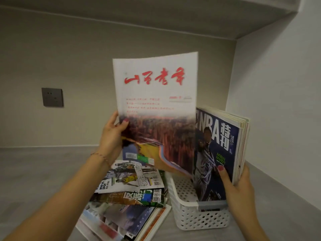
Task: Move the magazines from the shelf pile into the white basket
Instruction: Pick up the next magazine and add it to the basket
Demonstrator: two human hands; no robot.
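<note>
Left hand (113, 134) pinches the white-covered magazine (156, 108) upright above the white basket (199, 218); right hand (241, 186) clasps the standing magazines (218, 153) inside it; shelf pile (128, 202) lies beside; if that clasp loosens, they could slump and block the slot.

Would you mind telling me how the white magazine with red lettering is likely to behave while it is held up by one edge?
The white magazine with red lettering will probably flop: its top edge already curves, gripped only low on one side by the left hand. It looks thin, so likely light. Its glossy cover may slip, and it could catch on the upright magazines that the right hand steadies in the white perforated plastic basket.
</note>
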